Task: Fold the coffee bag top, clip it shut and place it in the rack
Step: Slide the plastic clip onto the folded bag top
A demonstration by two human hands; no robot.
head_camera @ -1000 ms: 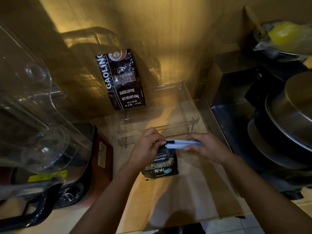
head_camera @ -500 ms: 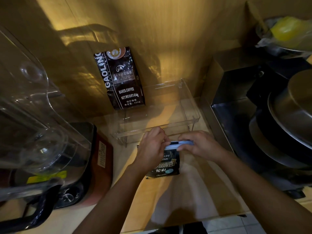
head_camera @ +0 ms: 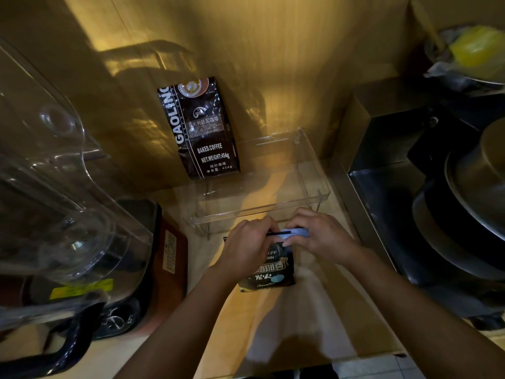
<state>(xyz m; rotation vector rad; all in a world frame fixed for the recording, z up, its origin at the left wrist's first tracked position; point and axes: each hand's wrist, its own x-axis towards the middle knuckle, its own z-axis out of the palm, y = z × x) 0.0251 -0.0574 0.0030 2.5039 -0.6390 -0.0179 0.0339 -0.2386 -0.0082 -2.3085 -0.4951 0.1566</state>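
A small dark coffee bag (head_camera: 270,272) stands on the wooden counter just in front of the clear rack (head_camera: 259,209). A light blue sealing clip (head_camera: 296,232) lies along the bag's folded top. My left hand (head_camera: 247,247) grips the top left part of the bag and covers that end of the clip. My right hand (head_camera: 318,233) pinches the clip's right end. A larger dark coffee bag (head_camera: 202,129) stands upright at the back left of the rack, against the wall.
A clear blender jug (head_camera: 54,187) on a dark base fills the left side. A steel box (head_camera: 382,138) and stacked dark pans with a lid (head_camera: 464,203) crowd the right. The counter's front edge (head_camera: 300,365) runs close below my forearms.
My hands have drawn together over the bag top. The clip, earlier sticking out to the right, now sits further left along the fold, with less of it showing.
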